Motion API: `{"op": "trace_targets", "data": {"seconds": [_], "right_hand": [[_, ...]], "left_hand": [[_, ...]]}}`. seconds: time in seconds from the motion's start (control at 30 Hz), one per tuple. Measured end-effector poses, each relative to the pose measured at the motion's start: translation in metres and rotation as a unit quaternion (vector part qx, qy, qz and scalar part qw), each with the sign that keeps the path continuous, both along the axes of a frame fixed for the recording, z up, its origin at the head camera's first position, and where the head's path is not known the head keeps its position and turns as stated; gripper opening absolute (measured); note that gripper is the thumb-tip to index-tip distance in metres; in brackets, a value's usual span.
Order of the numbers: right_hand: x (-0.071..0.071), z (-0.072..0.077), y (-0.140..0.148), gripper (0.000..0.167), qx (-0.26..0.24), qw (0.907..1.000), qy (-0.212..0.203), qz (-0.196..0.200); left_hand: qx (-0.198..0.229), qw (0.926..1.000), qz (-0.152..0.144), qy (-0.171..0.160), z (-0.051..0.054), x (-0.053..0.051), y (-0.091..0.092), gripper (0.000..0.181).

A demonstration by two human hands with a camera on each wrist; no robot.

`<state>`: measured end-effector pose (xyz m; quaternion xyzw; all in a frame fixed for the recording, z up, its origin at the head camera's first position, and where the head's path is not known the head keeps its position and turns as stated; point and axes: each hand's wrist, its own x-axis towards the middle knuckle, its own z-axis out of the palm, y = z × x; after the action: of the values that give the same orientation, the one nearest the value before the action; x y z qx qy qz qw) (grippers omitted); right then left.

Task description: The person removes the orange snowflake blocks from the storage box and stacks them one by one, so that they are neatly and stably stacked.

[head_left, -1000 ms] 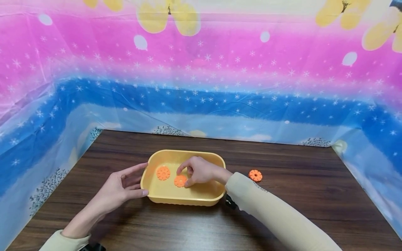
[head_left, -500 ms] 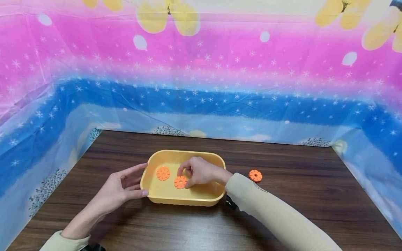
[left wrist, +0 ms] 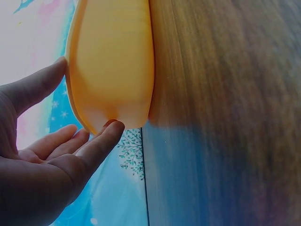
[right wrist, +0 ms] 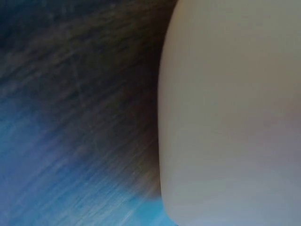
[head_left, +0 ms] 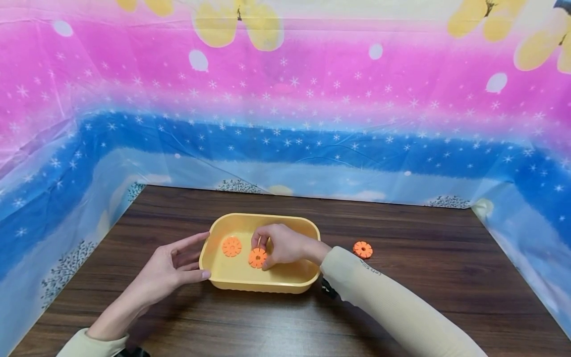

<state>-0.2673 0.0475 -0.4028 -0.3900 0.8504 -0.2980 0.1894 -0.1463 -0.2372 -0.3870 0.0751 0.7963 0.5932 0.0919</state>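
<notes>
A yellow plastic basin (head_left: 285,283) stands on the table. Inside it my right hand (head_left: 285,244) pinches an orange notched disc (head_left: 257,258) between thumb and fingers, tilted up from the basin floor. A second orange notched disc (head_left: 231,247) lies flat in the basin's left part. My left hand (head_left: 162,270) touches the basin's left end with thumb and fingertips, its fingers fairly straight. The left wrist view shows those fingers against the basin's outer wall (left wrist: 113,56). In the right wrist view a blurred basin wall (right wrist: 225,113) fills the right side, and the hand is hidden.
To the right of the basin, near the right sleeve (head_left: 383,287), more orange discs (head_left: 363,250) lie on the dark wooden table (head_left: 415,233), seemingly stacked. A patterned pink and blue cloth (head_left: 285,114) hangs around the table's back and sides.
The disc in my right hand has tipped up from lying nearly flat to facing more toward the camera, with the fingers shifting slightly. My left hand and the basin have stayed put.
</notes>
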Motion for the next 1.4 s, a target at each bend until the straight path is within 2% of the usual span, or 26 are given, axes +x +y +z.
{"op": "trace_targets", "data": {"seconds": [0.4,0.57,1.07,1.27,1.4], "right_hand": [[0.0,0.0,0.002,0.041,0.006,0.9999,-0.006,0.009],[-0.002,-0.001,0.003,0.041,-0.016,0.9997,-0.016,0.007],[-0.001,0.007,0.01,0.043,-0.089,0.9924,-0.084,-0.012],[0.002,0.014,0.015,0.043,-0.111,0.9875,-0.11,-0.025],[0.005,0.019,0.019,0.041,-0.121,0.986,-0.111,-0.031]], "left_hand": [[0.003,1.0,0.001,-0.005,0.0,0.0,0.0,0.082],[0.002,0.9999,0.003,-0.011,0.0,-0.001,0.001,0.081],[-0.006,0.9999,0.007,-0.013,0.0,-0.002,0.002,0.082],[-0.013,0.9999,0.008,-0.007,0.0,-0.002,0.001,0.082],[-0.014,0.9998,0.01,-0.008,0.0,-0.002,0.002,0.083]]}}
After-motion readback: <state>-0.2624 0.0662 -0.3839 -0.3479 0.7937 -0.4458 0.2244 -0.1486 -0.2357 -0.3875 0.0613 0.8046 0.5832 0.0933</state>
